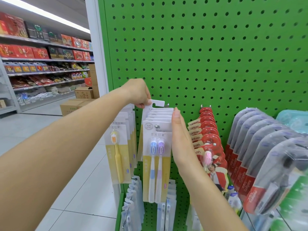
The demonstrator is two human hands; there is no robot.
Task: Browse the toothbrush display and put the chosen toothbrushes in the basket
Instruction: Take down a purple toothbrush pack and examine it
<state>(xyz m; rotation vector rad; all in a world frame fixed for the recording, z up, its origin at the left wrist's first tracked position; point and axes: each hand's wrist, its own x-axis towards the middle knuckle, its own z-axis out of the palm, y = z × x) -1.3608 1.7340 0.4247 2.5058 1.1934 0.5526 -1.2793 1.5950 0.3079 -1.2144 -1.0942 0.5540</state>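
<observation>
A green pegboard (200, 55) carries rows of hanging toothbrush packs. My left hand (139, 94) pinches the top tab of the rearmost pack (157, 104) in the middle row, lifted above the others. The front pack (156, 157) of that row holds a blue and a purple brush on a white and yellow card. My right hand (180, 139) lies flat with straight fingers against the right edge of that row. No basket is in view.
A yellow single-brush row (118, 152) hangs to the left. Red canban packs (208, 139) and Colgate blister packs (260, 155) hang to the right. More packs (133, 205) hang below. Left is a tiled aisle with stocked shelves (43, 64) and cardboard boxes (75, 105).
</observation>
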